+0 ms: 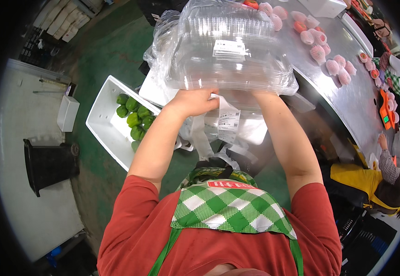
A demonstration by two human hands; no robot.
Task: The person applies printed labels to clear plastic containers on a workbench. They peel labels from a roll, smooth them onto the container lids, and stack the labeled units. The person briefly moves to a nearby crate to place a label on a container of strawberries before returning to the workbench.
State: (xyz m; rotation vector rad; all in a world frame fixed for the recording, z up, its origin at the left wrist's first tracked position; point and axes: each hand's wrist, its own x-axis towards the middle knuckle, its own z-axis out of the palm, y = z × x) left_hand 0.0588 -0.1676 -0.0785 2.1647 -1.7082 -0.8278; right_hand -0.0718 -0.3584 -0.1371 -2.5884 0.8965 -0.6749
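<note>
A stack of clear plastic containers (255, 69) stands in front of me, with white printed labels (229, 47) showing on it. My left hand (194, 102) is at the stack's near left edge, fingers closed on a white label strip (228, 122) that hangs down in front of me. My right hand (260, 94) reaches under the near right edge of the containers. Its fingers are hidden there, so their grip cannot be made out. Crumpled clear plastic film (162, 46) lies along the stack's left side.
To the left, a white foam box (105, 133) holds several green bell peppers (134, 118). A steel table (347, 103) on the right bears round fruit in pink foam nets (318, 53) and an orange scale (385, 110). Other people work at the far right. A black bin (50, 165) stands far left.
</note>
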